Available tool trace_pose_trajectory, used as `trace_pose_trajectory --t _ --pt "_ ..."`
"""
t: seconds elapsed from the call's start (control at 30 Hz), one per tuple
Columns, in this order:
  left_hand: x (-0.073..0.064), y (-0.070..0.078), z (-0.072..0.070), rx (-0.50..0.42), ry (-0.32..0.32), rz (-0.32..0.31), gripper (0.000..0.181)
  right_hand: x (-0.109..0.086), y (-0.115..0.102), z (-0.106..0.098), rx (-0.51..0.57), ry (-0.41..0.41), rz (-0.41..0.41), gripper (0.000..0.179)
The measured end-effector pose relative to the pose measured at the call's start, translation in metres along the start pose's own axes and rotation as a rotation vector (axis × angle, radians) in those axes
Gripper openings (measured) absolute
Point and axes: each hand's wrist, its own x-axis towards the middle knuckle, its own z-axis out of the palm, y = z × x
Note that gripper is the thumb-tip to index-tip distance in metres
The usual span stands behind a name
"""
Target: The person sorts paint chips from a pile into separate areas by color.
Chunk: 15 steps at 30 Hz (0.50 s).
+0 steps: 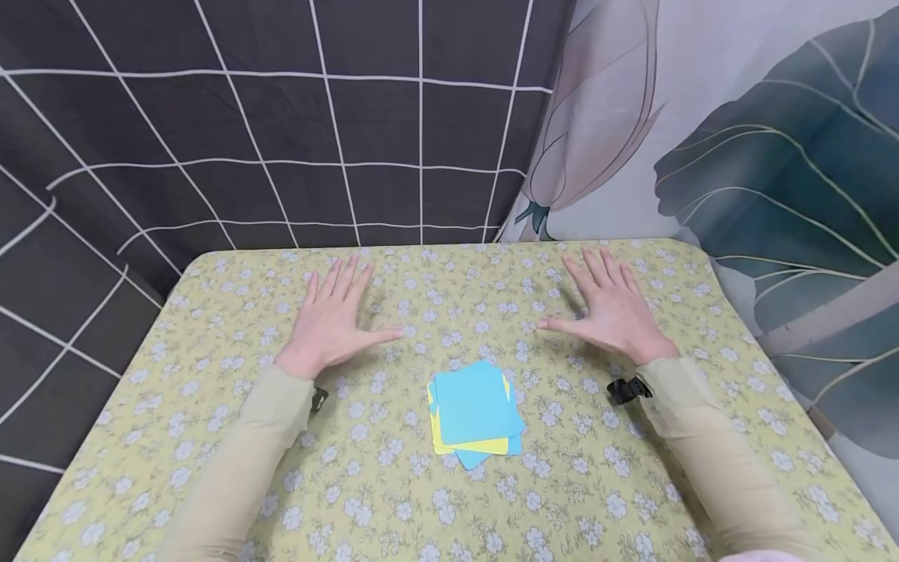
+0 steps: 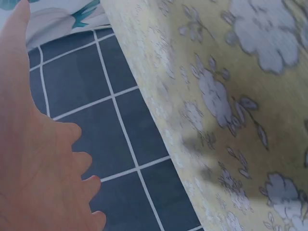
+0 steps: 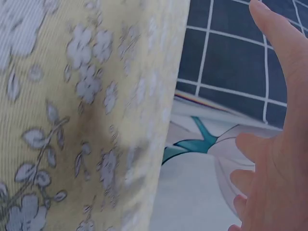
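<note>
Blue and yellow square cards lie in a loose, uneven stack [image 1: 474,406] on the table, with a blue card on top. Beyond the stack on the left, my left hand [image 1: 330,320] hovers palm down over the cloth, fingers spread and thumb pointing inward. My right hand [image 1: 607,312] mirrors it on the other side, its fingers spread as well. Neither hand holds anything, and both are apart from the cards. The wrist views show the left palm [image 2: 43,163] and the right palm [image 3: 279,178] over bare cloth.
A yellow floral tablecloth [image 1: 393,499] covers the table. Behind and to the left hangs a dark curtain with a white grid [image 1: 372,125]; a pale curtain with large leaves [image 1: 772,179] hangs at the right. Each wrist wears a strap with a black buckle [image 1: 627,389].
</note>
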Motion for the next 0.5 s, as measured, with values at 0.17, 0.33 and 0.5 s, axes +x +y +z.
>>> trace_pose_trajectory --t 0.17,0.33,0.5 --pt "-0.003 0.007 -0.003 -0.006 0.009 0.022 0.125 -0.002 -0.008 -0.003 0.007 0.008 -0.026 0.116" --pt "-0.007 0.014 -0.004 -0.003 0.01 0.042 0.125 -0.004 -0.017 -0.006 0.008 0.008 -0.044 0.117" --pt "-0.01 0.019 -0.003 0.001 0.025 0.06 0.128 -0.006 -0.027 -0.01 0.07 0.016 -0.076 0.119"
